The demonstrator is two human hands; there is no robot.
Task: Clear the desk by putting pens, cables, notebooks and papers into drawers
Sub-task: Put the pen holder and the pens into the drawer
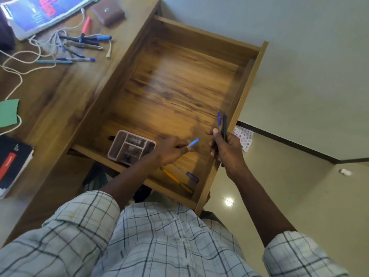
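Observation:
The wooden drawer (201,33) stands pulled out wide beside the desk (65,90). Over its near end, my left hand (171,149) pinches a pen with a light-blue cap (194,142). My right hand (225,148) grips two pens upright, a blue pen (219,118) and a black pen (224,124), at the drawer's right wall. On the drawer floor lie a yellow pen (175,179) and a purple pen (188,173), next to a pink organiser tray (119,145). Several pens (83,43) and a white cable (18,76) lie on the desk.
On the desk I see an open magazine (40,13), a brown wallet (108,11), a green paper (9,113) and a black-and-red notebook (12,162). A patterned paper (244,138) lies on the floor to the right of the drawer.

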